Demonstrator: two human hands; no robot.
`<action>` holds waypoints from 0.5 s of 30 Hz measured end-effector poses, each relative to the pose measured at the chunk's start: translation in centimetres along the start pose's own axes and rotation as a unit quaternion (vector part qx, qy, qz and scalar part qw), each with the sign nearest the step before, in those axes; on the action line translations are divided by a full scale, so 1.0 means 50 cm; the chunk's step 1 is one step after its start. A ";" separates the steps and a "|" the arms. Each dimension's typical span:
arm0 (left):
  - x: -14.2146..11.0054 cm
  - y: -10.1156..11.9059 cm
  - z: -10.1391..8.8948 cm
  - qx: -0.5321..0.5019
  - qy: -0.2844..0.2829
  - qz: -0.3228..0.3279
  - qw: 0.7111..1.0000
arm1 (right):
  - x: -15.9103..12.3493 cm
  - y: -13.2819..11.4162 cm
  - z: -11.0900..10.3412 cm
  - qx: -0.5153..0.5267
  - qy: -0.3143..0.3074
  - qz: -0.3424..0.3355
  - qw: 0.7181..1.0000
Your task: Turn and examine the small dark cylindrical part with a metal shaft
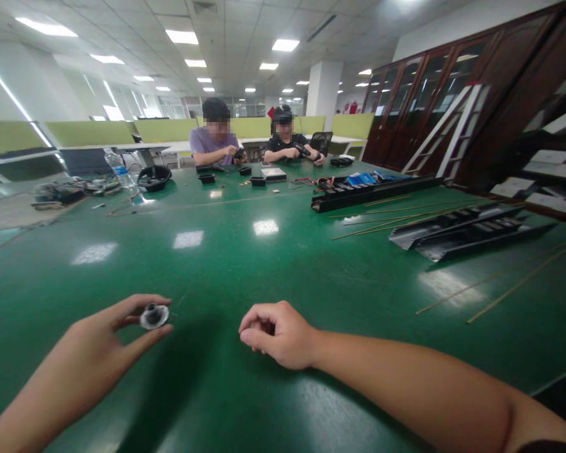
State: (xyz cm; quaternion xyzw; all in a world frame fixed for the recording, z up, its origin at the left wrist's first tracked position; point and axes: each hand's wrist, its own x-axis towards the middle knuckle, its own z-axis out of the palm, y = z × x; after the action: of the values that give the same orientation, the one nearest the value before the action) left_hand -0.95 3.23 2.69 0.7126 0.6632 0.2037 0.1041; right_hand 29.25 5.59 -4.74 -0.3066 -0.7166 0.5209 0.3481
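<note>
My left hand (97, 343) is raised over the green table (245, 270), thumb and fingers pinching a small round part (154, 316). That part has a pale, shiny rim and a dark knob in its middle; its exact kind is unclear. To the right, my right hand (279, 333) rests near the tabletop, apart from the left one. Its fingers are curled in with the thumb against the forefinger. The inside of that hand is in shadow, so anything held there is hidden.
Black metal channels (471, 229) and thin rods (387, 224) lie at the right, with a longer channel (377, 190) behind. Far off are black trays (258, 181), a water bottle (117, 170) and a black bowl (154, 178). Two people (214, 141) handle dark parts across the table.
</note>
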 end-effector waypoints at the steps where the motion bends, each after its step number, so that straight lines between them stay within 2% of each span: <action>1: 0.011 0.025 0.018 -0.017 -0.020 0.027 0.999 | 0.001 0.000 -0.001 -0.002 0.016 0.004 1.000; 4: 0.032 0.090 0.073 -0.055 -0.067 0.106 0.991 | 0.004 0.004 -0.004 -0.027 0.042 0.013 0.999; 7: 0.035 0.117 0.118 -0.066 -0.097 0.128 0.985 | 0.005 0.015 -0.003 -0.062 0.039 0.013 0.997; 11: 0.019 0.104 0.157 -0.085 -0.097 0.139 0.982 | 0.006 0.024 -0.001 -0.084 0.033 0.018 0.996; 15: 0.006 0.083 0.172 -0.108 -0.112 0.163 0.974 | 0.007 0.020 -0.001 -0.087 0.032 0.026 0.995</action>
State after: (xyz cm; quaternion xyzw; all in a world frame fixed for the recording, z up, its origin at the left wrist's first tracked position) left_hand 6.48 4.15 -3.25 0.8141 0.4962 0.2073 0.2194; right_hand 29.17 6.17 -5.61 -0.3709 -0.7396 0.4553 0.3288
